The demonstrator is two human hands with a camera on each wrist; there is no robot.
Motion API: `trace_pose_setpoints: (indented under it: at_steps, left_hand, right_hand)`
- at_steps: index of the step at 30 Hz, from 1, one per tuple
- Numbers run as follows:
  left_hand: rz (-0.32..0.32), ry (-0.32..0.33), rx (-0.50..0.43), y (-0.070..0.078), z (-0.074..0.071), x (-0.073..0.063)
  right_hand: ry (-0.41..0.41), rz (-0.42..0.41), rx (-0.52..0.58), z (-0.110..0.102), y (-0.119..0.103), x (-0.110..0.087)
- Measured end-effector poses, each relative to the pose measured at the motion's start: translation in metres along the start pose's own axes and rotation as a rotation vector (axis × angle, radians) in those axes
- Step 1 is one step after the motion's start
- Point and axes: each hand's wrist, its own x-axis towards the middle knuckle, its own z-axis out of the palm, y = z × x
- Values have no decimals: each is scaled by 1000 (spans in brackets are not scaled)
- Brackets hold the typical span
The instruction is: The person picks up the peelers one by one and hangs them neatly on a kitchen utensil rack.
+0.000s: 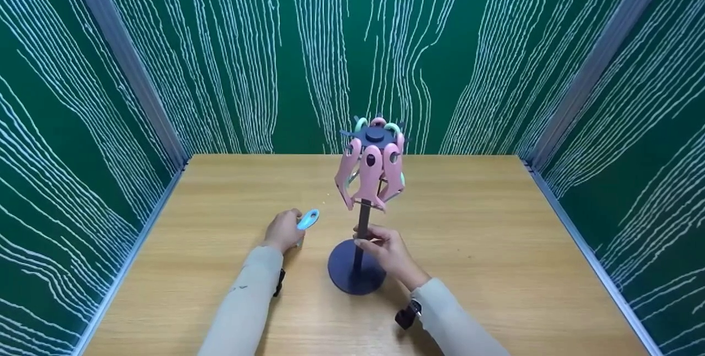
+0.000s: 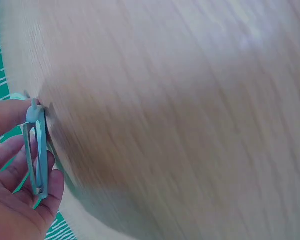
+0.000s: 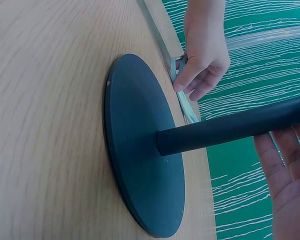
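Observation:
A light blue peeler (image 1: 309, 219) with a holed handle is pinched in my left hand (image 1: 282, 230), close over the table left of the stand. In the left wrist view, thumb and fingers hold the peeler (image 2: 42, 150) near its slotted blade end. My right hand (image 1: 392, 252) grips the post (image 3: 230, 131) of a dark rotating-style utensil stand above its round base (image 3: 140, 165). Several pink peelers (image 1: 370, 171) hang by their handle holes from the hooks at the top, with mint green ones (image 1: 392, 127) behind them, partly hidden.
The wooden table (image 1: 468, 224) carries the stand near its middle. Green walls (image 1: 352, 42) with white wavy lines rise at the back and both sides, joined by metal corner posts (image 1: 129, 64). Each wrist bears a dark strapped device (image 1: 406, 314).

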Motion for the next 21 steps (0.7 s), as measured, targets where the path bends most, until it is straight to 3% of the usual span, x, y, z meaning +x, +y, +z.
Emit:
trace_pose_setpoints:
  at_steps: [13, 21]
  left_hand:
    - [36, -33, 0, 6, -5, -7]
    - [128, 8, 16, 5, -6, -6]
  right_hand:
    - [8, 0, 4, 1, 0, 0]
    - [9, -42, 3, 1, 1, 0]
